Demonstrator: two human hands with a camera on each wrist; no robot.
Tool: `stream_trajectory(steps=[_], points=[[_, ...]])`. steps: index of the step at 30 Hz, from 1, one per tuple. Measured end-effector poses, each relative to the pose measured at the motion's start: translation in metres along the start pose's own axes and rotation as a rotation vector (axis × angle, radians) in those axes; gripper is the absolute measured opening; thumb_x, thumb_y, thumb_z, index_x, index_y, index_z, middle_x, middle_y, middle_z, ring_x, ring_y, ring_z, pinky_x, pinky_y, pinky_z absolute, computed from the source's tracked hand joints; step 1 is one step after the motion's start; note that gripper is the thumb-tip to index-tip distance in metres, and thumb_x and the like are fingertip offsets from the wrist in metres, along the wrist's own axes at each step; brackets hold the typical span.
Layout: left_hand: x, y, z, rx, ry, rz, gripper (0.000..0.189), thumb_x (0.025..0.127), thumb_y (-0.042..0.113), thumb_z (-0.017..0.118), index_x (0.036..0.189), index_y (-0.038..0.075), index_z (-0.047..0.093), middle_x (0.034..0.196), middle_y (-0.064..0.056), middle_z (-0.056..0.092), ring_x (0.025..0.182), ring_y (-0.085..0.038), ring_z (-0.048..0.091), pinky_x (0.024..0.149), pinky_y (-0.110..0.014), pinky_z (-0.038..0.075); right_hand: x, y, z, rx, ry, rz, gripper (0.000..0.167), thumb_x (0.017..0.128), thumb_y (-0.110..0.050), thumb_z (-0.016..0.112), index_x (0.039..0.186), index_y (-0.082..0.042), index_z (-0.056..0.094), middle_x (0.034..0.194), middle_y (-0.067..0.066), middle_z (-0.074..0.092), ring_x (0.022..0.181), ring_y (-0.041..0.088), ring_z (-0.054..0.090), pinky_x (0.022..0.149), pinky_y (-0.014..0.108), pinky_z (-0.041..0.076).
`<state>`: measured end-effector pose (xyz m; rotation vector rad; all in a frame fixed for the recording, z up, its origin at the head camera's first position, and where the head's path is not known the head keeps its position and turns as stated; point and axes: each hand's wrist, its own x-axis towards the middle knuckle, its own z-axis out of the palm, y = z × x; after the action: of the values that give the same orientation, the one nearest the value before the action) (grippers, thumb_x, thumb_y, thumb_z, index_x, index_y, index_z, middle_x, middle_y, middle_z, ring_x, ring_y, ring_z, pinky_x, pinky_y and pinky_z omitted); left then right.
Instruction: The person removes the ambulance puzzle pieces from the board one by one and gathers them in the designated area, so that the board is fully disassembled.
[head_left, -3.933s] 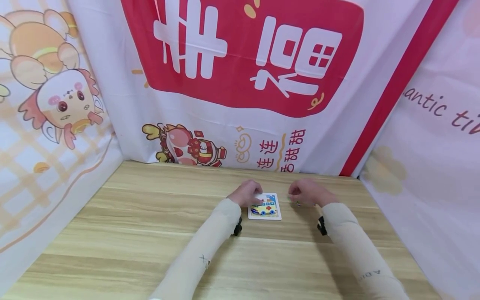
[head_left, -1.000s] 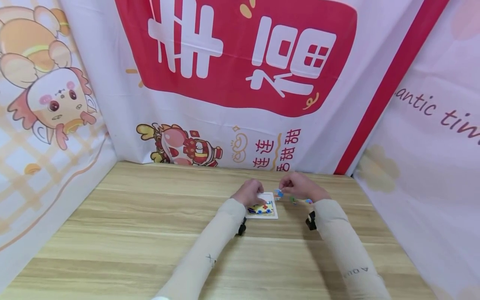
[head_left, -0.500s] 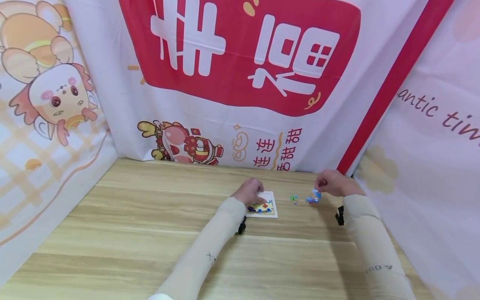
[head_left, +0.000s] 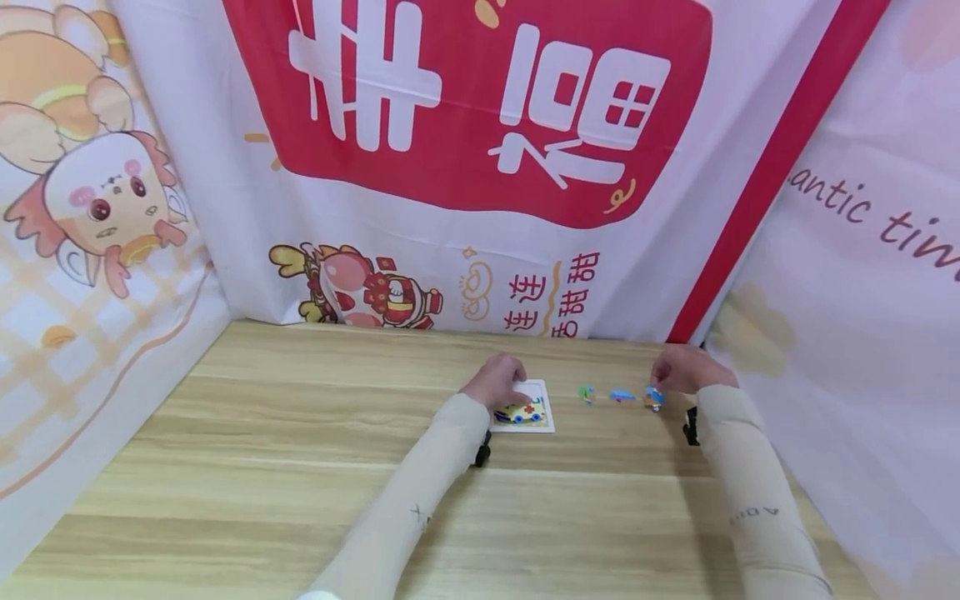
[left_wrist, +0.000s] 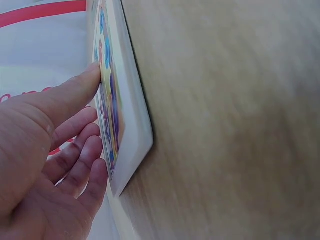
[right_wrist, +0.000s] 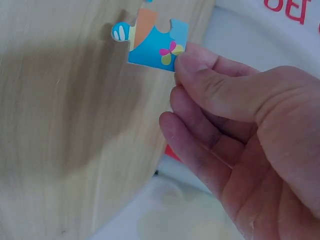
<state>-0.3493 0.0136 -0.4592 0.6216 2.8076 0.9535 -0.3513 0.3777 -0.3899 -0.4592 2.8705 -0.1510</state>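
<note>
My left hand (head_left: 497,383) rests on a small white-framed jigsaw puzzle (head_left: 542,418) with a yellow ambulance picture. In the left wrist view the thumb (left_wrist: 80,90) presses on the picture, and the relaxed fingers lie along the puzzle's face near its edge. Further right, my right hand (head_left: 684,371) pinches a blue-and-orange puzzle piece (right_wrist: 155,42) between thumb and forefinger, by one corner. A pink-and-yellow flower is printed on that piece. In the head view it is at or just above the table; I cannot tell which.
Two loose puzzle pieces lie between the hands: a green one (head_left: 586,394) and a blue one (head_left: 622,396). The wooden table (head_left: 337,467) ends at a printed cloth backdrop (head_left: 465,192), with cloth walls on both sides.
My right hand has carried the puzzle piece from beside the puzzle to the right, past the two loose pieces, which now show fully. My left hand has stayed on the puzzle.
</note>
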Motion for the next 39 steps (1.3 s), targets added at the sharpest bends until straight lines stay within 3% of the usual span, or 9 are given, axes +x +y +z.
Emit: stream_trajectory(steps=[3, 10, 13, 30, 35, 39], points=[[0.001, 0.001, 0.0, 0.004, -0.002, -0.008, 0.043, 0.083, 0.018, 0.09, 0.119, 0.001, 0.073, 0.122, -0.011, 0.069, 0.116, -0.027, 0.062, 0.11, -0.041, 0.052, 0.002, 0.012, 0.007, -0.024, 0.039, -0.043, 0.015, 0.09, -0.005, 0.072, 0.078, -0.014, 0.074, 0.08, -0.003, 0.065, 0.083, 0.016, 0.054, 0.074, 0.032, 0.047], [-0.001, 0.002, 0.001, 0.015, -0.004, -0.017, 0.043, 0.084, 0.02, 0.09, 0.119, 0.003, 0.073, 0.122, -0.009, 0.07, 0.115, -0.024, 0.063, 0.108, -0.039, 0.053, 0.005, 0.033, 0.023, 0.111, 0.023, -0.018, 0.014, 0.089, 0.0, 0.069, 0.082, -0.011, 0.074, 0.078, -0.005, 0.066, 0.075, 0.01, 0.051, 0.072, 0.028, 0.045], [-0.002, 0.002, 0.001, 0.015, -0.012, -0.021, 0.043, 0.085, 0.022, 0.089, 0.12, 0.004, 0.073, 0.123, -0.008, 0.069, 0.116, -0.024, 0.062, 0.108, -0.039, 0.053, 0.007, 0.038, 0.028, 0.144, 0.036, -0.055, 0.012, 0.091, -0.001, 0.072, 0.082, -0.008, 0.073, 0.078, -0.005, 0.066, 0.075, 0.008, 0.051, 0.073, 0.026, 0.044], [-0.001, 0.004, -0.001, 0.03, -0.007, 0.027, 0.042, 0.084, 0.02, 0.09, 0.118, 0.0, 0.074, 0.121, -0.011, 0.071, 0.116, -0.027, 0.062, 0.109, -0.041, 0.052, 0.01, 0.04, 0.03, 0.202, 0.023, -0.047, 0.01, 0.097, -0.001, 0.071, 0.088, -0.004, 0.074, 0.085, 0.005, 0.069, 0.083, 0.015, 0.054, 0.076, 0.028, 0.048], [0.0, 0.003, -0.002, 0.044, -0.03, -0.005, 0.043, 0.086, 0.022, 0.089, 0.121, 0.002, 0.073, 0.124, -0.01, 0.07, 0.119, -0.026, 0.061, 0.11, -0.04, 0.052, 0.007, 0.035, 0.03, 0.196, 0.037, -0.045, 0.01, 0.097, -0.001, 0.07, 0.088, -0.005, 0.073, 0.083, 0.003, 0.066, 0.081, 0.015, 0.053, 0.075, 0.029, 0.046], [-0.001, 0.004, -0.006, 0.025, -0.057, -0.025, 0.044, 0.087, 0.021, 0.088, 0.123, 0.002, 0.072, 0.127, -0.01, 0.07, 0.12, -0.026, 0.061, 0.111, -0.042, 0.052, 0.008, 0.023, 0.026, 0.195, 0.045, -0.015, 0.013, 0.097, -0.004, 0.066, 0.085, -0.005, 0.071, 0.072, -0.001, 0.056, 0.073, 0.015, 0.049, 0.071, 0.03, 0.044]])
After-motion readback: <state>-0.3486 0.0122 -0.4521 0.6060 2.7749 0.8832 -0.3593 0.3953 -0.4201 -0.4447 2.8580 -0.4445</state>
